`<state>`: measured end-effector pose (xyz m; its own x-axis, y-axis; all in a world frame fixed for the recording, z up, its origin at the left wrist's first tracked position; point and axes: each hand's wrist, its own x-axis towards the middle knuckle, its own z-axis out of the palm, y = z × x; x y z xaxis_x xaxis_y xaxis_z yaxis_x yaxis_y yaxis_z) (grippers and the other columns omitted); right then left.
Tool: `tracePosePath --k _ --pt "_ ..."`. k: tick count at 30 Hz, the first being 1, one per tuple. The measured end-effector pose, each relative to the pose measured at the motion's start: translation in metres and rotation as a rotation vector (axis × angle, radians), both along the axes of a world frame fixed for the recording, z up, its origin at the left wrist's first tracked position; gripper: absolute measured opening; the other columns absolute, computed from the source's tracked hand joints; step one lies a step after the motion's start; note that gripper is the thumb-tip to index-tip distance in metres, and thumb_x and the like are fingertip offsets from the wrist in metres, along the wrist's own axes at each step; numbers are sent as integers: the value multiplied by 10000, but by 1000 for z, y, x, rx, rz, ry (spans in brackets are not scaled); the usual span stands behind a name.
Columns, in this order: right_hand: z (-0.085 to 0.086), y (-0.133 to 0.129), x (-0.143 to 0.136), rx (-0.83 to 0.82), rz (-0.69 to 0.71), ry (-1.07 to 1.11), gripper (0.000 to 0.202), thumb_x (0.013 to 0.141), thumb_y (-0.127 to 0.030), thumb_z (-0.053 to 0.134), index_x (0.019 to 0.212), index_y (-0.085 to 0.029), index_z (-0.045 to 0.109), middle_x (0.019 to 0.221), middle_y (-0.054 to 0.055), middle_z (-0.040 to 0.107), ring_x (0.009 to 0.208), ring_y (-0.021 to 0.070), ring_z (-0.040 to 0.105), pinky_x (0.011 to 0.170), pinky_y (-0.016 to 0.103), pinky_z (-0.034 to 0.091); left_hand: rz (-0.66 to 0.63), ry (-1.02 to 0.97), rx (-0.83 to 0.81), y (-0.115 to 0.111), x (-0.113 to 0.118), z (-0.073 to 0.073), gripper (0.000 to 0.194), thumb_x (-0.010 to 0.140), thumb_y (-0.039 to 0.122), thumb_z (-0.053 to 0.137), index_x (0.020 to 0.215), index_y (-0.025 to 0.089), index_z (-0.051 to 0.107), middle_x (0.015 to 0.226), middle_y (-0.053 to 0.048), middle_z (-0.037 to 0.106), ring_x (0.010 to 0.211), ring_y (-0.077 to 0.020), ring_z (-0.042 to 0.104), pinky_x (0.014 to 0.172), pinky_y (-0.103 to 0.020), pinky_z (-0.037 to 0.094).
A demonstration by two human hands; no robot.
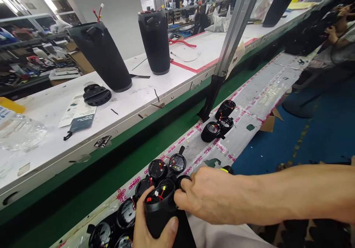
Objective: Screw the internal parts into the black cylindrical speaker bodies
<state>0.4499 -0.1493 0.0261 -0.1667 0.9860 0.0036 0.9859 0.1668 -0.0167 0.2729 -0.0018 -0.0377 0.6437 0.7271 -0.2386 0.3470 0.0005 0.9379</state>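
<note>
My left hand (142, 227) is wrapped round a black cylindrical speaker housing (156, 215), with the thumb across its near side. The housing's open top faces up and tilts towards me, and red, white and yellow wire connectors (159, 194) show inside it. At the right side of that rim, my right hand (203, 192) is closed with curled fingers. Whatever those fingers grip is hidden behind the knuckles. Just beyond both hands, several similar black housings (177, 163) stand close together on the taped grey surface (191, 150), wires showing in their openings.
Three more housings (226, 109) stand farther along the taped surface. On the white bench (133, 103) to the left are tall black speakers (102, 57), a round black part (97, 94), a card tag (80, 120) and red-handled pliers (183, 43). A metal post (235, 29) rises between bench and strip.
</note>
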Motion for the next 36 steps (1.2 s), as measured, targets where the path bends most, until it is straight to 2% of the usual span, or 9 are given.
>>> tracePosePath --k 3,6,9,11,16,19,23,29,36 --pt "-9 8 4 -70 -56 118 49 1057 -226 621 1031 -186 608 803 5 648 565 158 510 484 374 149 -5 -28 -70 2 0 0 831 658 678 874 1317 219 664 1270 -114 795 1191 -373 722 1114 -466 518" --pt "-19 13 6 -107 -147 300 239 1147 -402 554 1058 -190 619 862 9 742 645 159 645 517 347 223 21 -84 -176 2 0 -1 888 615 699 898 1319 215 655 1236 -112 814 1171 -373 739 1075 -445 541" --pt "-24 11 5 -60 -239 433 186 1152 -363 560 1119 -189 616 943 14 782 789 172 728 616 324 334 69 -127 -262 1 0 -2 883 609 690 909 1313 219 658 1248 -108 818 1200 -375 739 1036 -416 564" --pt "-23 10 3 -67 -285 449 161 1153 -337 558 1112 -191 614 946 8 781 789 178 736 630 330 346 90 -133 -252 1 0 -2 880 608 678 920 1316 222 670 1285 -102 808 1244 -367 721 1083 -404 541" --pt "-16 11 -5 -71 -265 333 189 1154 -358 538 1044 -216 597 910 -4 741 720 205 709 565 374 250 114 -117 -256 1 -1 4 930 697 673 865 1475 239 594 1391 -84 782 1345 -343 689 1133 -391 525" --pt "-15 12 -9 -20 -221 257 214 1159 -357 519 1003 -223 576 868 -3 694 656 195 653 535 388 194 138 -83 -221 1 -3 9 878 698 704 853 1413 237 649 1367 -78 795 1332 -342 693 1113 -377 532" --pt "-13 15 -11 11 -169 229 189 1157 -339 508 1015 -226 558 849 -1 662 630 193 602 509 386 154 158 -40 -140 2 -4 11 869 631 738 880 1320 245 682 1244 -76 828 1162 -342 748 1021 -393 550" --pt "-16 16 -16 23 -168 183 110 1118 -251 562 1018 -233 519 823 -7 636 612 205 557 512 388 136 205 -32 -132 2 -6 5 826 647 709 875 1297 248 658 1239 -81 794 1128 -336 732 987 -398 552" --pt "-20 15 -32 -12 -257 186 225 1050 -184 665 1008 -264 459 818 -21 625 584 223 551 538 398 112 289 13 -28 -2 -10 -6 820 712 687 828 1347 234 575 1281 -123 712 1188 -374 689 1122 -522 499"
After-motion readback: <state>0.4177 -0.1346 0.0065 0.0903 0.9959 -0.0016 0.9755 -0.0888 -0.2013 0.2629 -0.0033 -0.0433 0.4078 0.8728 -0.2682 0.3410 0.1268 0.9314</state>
